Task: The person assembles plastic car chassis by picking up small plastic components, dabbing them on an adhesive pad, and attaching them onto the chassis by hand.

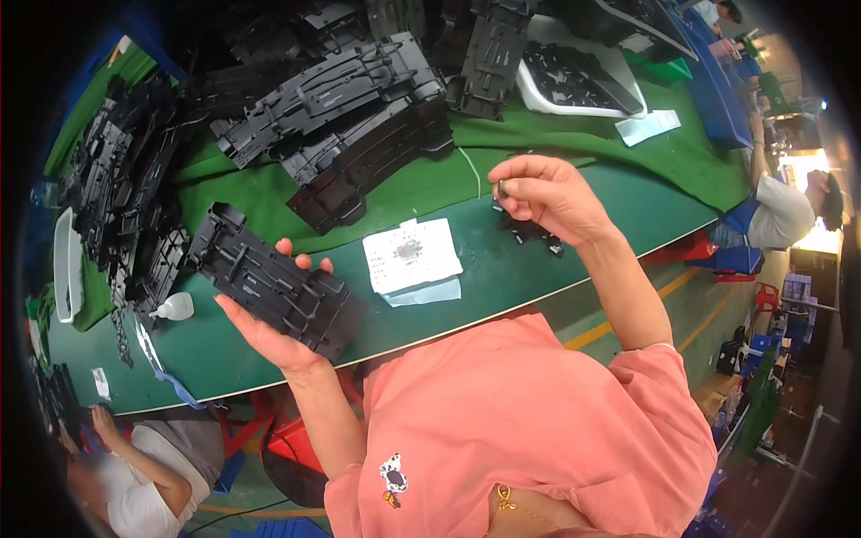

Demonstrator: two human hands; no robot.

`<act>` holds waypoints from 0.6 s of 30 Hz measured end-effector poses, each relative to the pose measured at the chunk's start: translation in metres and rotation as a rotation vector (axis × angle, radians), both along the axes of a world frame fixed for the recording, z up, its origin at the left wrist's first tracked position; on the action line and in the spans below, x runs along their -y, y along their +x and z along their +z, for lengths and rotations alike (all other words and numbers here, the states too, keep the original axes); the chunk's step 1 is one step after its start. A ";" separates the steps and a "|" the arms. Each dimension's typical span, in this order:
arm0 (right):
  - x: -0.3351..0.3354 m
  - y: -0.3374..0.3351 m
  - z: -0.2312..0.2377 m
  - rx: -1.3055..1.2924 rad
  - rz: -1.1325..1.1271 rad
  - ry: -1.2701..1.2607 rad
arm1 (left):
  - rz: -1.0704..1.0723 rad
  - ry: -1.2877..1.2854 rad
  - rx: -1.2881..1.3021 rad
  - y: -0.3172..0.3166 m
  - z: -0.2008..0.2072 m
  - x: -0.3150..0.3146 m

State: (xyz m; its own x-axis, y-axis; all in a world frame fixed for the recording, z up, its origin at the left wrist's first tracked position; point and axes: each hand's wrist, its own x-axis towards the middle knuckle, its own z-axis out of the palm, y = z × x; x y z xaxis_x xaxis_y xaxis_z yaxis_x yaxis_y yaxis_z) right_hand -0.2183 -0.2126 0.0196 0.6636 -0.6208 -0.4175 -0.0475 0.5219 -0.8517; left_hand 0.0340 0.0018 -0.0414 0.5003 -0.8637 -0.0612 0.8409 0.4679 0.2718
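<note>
My left hand is wrapped round a long black plastic chassis part, tilted above the near side of the green table, its ribbed face up. My right hand is raised over the table with thumb and forefinger pinched on a small dark piece, too small to name. Just beneath that hand lies a loose cluster of small black parts. Between my hands sits a white printed card with a blue-white slip under its near edge.
Stacked black chassis parts fill the far side and the left on green cloth. A white tub of small black parts stands far right. At left are a small white bottle and a seated person; another person sits right.
</note>
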 end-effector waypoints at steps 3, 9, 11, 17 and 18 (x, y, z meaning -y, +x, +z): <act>-0.007 0.005 0.002 -0.080 0.056 -0.105 | 0.004 0.016 -0.009 0.000 0.001 0.000; -0.017 0.019 0.004 -0.129 0.115 -0.125 | 0.039 0.059 -0.010 -0.005 0.004 0.003; -0.019 0.024 0.003 -0.132 0.137 -0.116 | 0.041 0.052 -0.030 -0.004 0.002 0.003; -0.026 0.035 0.000 -0.166 0.215 -0.196 | 0.038 0.041 -0.047 -0.005 0.004 0.001; -0.027 0.037 -0.001 -0.158 0.244 -0.265 | 0.042 0.032 -0.040 -0.004 0.003 0.001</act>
State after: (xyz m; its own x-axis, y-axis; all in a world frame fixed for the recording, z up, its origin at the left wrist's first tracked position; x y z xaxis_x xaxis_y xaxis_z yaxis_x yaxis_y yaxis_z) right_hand -0.1811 -0.1857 0.0183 0.7452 -0.5530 -0.3726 -0.2840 0.2423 -0.9277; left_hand 0.0295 0.0006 -0.0382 0.5325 -0.8394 -0.1088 0.8314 0.4946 0.2534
